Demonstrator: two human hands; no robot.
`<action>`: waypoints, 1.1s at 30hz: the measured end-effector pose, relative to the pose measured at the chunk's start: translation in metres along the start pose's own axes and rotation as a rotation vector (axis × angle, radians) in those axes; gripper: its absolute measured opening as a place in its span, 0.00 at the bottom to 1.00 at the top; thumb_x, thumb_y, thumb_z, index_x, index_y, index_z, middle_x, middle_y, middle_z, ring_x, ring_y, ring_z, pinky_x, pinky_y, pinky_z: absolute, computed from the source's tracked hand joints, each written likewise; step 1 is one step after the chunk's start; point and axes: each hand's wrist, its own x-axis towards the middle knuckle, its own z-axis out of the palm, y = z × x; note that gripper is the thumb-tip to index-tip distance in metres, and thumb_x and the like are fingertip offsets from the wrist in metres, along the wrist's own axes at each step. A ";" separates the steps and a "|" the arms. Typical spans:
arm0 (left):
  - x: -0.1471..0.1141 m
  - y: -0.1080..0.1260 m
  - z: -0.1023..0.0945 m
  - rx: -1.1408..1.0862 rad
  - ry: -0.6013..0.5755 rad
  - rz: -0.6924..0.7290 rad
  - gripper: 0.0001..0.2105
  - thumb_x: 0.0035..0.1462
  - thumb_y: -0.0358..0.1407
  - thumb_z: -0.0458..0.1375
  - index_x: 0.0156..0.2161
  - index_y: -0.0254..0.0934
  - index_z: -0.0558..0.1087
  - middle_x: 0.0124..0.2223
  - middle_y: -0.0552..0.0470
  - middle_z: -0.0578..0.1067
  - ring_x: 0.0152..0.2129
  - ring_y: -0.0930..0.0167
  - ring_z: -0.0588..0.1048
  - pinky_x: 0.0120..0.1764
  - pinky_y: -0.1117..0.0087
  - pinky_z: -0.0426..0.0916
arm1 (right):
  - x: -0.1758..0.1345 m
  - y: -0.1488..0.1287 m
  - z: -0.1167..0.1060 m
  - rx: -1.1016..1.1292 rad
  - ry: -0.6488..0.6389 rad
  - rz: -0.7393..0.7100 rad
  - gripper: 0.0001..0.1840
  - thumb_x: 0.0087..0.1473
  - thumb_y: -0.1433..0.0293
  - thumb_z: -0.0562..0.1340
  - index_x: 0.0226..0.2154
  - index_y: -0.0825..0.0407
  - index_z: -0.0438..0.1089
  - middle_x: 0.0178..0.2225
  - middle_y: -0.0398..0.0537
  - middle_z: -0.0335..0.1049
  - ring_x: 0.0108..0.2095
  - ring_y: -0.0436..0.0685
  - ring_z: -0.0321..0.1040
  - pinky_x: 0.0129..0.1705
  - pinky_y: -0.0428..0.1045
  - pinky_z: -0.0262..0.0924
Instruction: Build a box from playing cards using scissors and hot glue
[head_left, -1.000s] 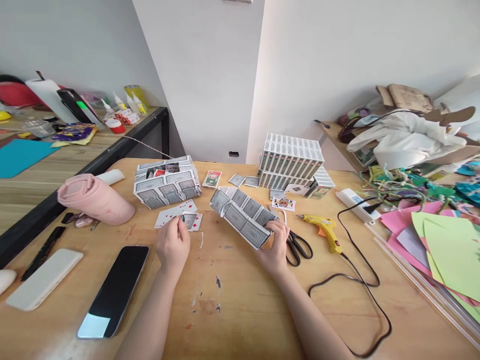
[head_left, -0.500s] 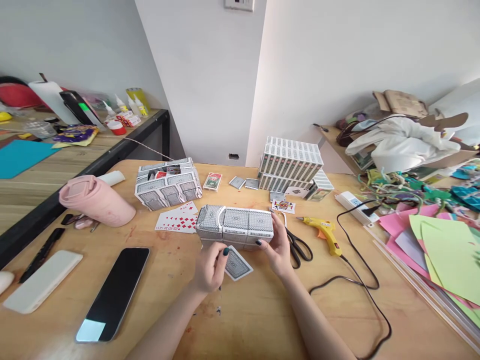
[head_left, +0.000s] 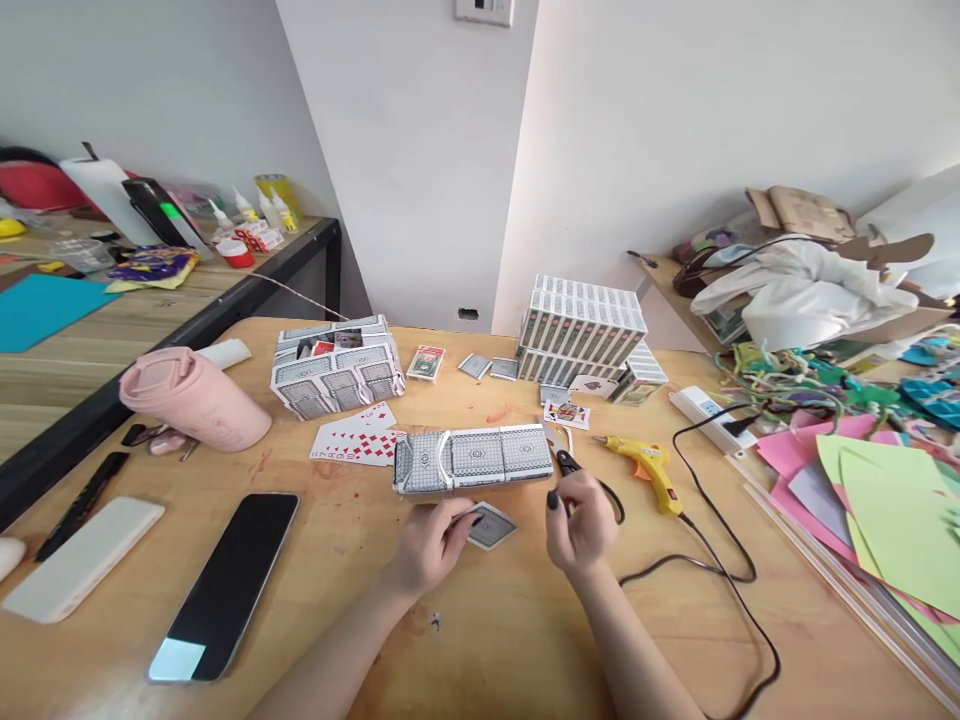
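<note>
My left hand [head_left: 431, 545] pinches one corner of a playing card [head_left: 493, 526], its grey patterned back facing up. Just beyond the card lies a long block covered in playing cards [head_left: 476, 458], with a raised card edge near its left end. My right hand [head_left: 581, 522] hovers off the block's right end, fingers curled in, with nothing visible in them. Partly behind that hand are black-handled scissors [head_left: 568, 462]. Fanned face-up cards [head_left: 352, 442] lie left of the block.
A yellow glue gun [head_left: 641, 465] with a trailing cord lies to the right. Behind stand a card-covered box [head_left: 337, 370] and stacked card packs [head_left: 581, 325]. A phone [head_left: 225, 585], a power bank [head_left: 86, 558] and a pink roll [head_left: 195, 400] are on the left.
My right hand has let go of the block's right end and drawn back toward me. The block has tipped and now shows more of its patterned face. My left hand has shifted slightly right with the card.
</note>
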 end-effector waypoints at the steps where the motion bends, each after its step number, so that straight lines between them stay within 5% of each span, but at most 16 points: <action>1: 0.000 0.001 0.000 0.005 0.022 0.012 0.04 0.59 0.30 0.53 0.39 0.39 0.68 0.24 0.55 0.77 0.17 0.74 0.73 0.23 0.77 0.66 | 0.000 -0.005 -0.001 0.009 -0.139 -0.052 0.02 0.54 0.72 0.56 0.32 0.48 0.61 0.24 0.43 0.59 0.23 0.52 0.58 0.24 0.49 0.54; 4: -0.001 0.001 0.001 0.028 0.087 0.010 0.05 0.59 0.31 0.53 0.41 0.39 0.68 0.28 0.52 0.79 0.21 0.73 0.77 0.25 0.77 0.69 | 0.000 -0.018 0.003 0.003 -0.462 -0.082 0.03 0.55 0.69 0.57 0.31 0.49 0.64 0.21 0.42 0.63 0.19 0.51 0.58 0.22 0.48 0.51; 7: -0.001 0.001 -0.001 0.051 0.097 -0.010 0.06 0.59 0.30 0.53 0.42 0.39 0.68 0.27 0.53 0.78 0.19 0.73 0.76 0.24 0.76 0.69 | 0.000 -0.023 0.010 0.084 -0.602 0.060 0.11 0.56 0.67 0.56 0.23 0.50 0.62 0.17 0.39 0.58 0.17 0.48 0.54 0.20 0.46 0.48; 11: 0.001 0.007 -0.013 -0.006 0.057 0.095 0.11 0.58 0.30 0.51 0.45 0.38 0.69 0.22 0.54 0.75 0.14 0.74 0.71 0.20 0.74 0.66 | 0.000 -0.018 0.009 0.292 -0.649 0.271 0.15 0.57 0.66 0.55 0.21 0.51 0.60 0.18 0.39 0.58 0.20 0.48 0.55 0.23 0.45 0.50; 15: 0.018 0.018 -0.038 0.041 0.356 0.063 0.10 0.58 0.32 0.49 0.40 0.38 0.72 0.23 0.53 0.74 0.19 0.71 0.72 0.26 0.69 0.68 | 0.002 -0.012 0.006 0.416 -0.640 0.393 0.16 0.58 0.64 0.55 0.21 0.51 0.59 0.19 0.40 0.58 0.22 0.48 0.55 0.25 0.45 0.51; 18: 0.053 0.016 -0.058 0.058 0.408 -0.118 0.09 0.58 0.33 0.50 0.36 0.38 0.74 0.28 0.50 0.75 0.26 0.69 0.73 0.32 0.68 0.68 | 0.005 -0.011 0.005 0.477 -0.589 0.401 0.14 0.57 0.66 0.56 0.22 0.51 0.60 0.23 0.43 0.62 0.27 0.51 0.60 0.32 0.47 0.57; 21: 0.097 -0.003 -0.072 0.032 0.186 -0.419 0.12 0.60 0.39 0.50 0.36 0.38 0.75 0.40 0.48 0.77 0.40 0.66 0.73 0.46 0.65 0.65 | 0.008 -0.012 0.005 0.552 -0.545 0.394 0.12 0.56 0.67 0.57 0.23 0.51 0.61 0.33 0.49 0.68 0.38 0.57 0.64 0.44 0.52 0.58; 24: 0.128 -0.029 -0.073 -0.302 -0.327 -0.787 0.21 0.61 0.46 0.43 0.34 0.35 0.75 0.36 0.47 0.78 0.37 0.66 0.75 0.41 0.67 0.67 | 0.007 -0.008 0.005 0.615 -0.458 0.493 0.12 0.56 0.65 0.58 0.23 0.51 0.62 0.38 0.50 0.68 0.41 0.57 0.64 0.44 0.52 0.58; 26: 0.136 -0.039 -0.068 -0.446 -0.604 -0.882 0.21 0.59 0.48 0.46 0.33 0.34 0.74 0.33 0.48 0.78 0.32 0.68 0.75 0.35 0.69 0.67 | 0.004 -0.005 0.005 0.670 -0.373 0.615 0.13 0.55 0.64 0.59 0.23 0.51 0.62 0.35 0.48 0.67 0.34 0.54 0.64 0.36 0.49 0.59; 30: 0.137 -0.037 -0.053 -0.538 -0.801 -0.918 0.13 0.52 0.44 0.55 0.29 0.34 0.71 0.25 0.54 0.73 0.21 0.74 0.70 0.23 0.74 0.62 | 0.008 0.000 0.008 0.784 -0.188 0.873 0.13 0.51 0.59 0.62 0.26 0.50 0.62 0.26 0.42 0.67 0.23 0.50 0.60 0.25 0.45 0.55; 33: 0.136 -0.030 -0.042 -0.650 -0.895 -0.947 0.11 0.50 0.42 0.57 0.30 0.35 0.69 0.26 0.53 0.74 0.20 0.73 0.71 0.24 0.73 0.63 | 0.025 -0.001 0.013 0.875 -0.108 0.944 0.14 0.48 0.56 0.62 0.30 0.47 0.63 0.31 0.44 0.71 0.29 0.55 0.69 0.29 0.49 0.61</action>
